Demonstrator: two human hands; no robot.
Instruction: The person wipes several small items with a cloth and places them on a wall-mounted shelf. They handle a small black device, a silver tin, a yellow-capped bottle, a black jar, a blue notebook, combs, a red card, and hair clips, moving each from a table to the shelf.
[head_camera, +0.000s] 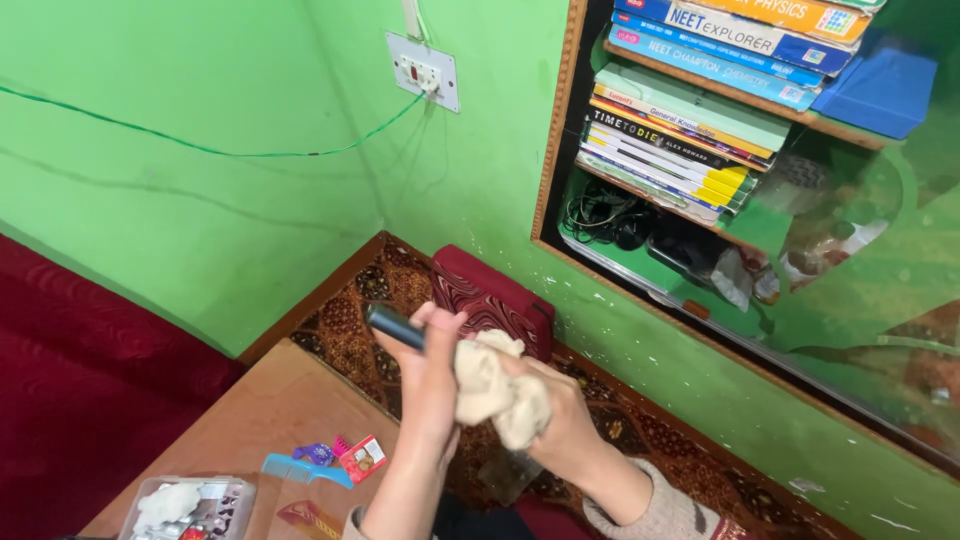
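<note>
- Green wall (200, 200) around you, with a recessed shelf (700, 250) of stacked books to your right; patterned rug (640, 440) and wooden table (280, 400) below.
- Table carries a clear plastic box (190, 505), a blue comb (300, 470) and a small red packet (363, 458), all well apart from your hands.
- Your right hand (560, 410) is bunched tight around a cream cloth (495, 390).
- Your left hand (430, 370) clamps a dark cylinder (395, 327), fingers wrapped round it, cloth pressed against its lower end.
- Looks like mid-wipe; next, turn the cylinder inside the cloth without loosening your hold.
</note>
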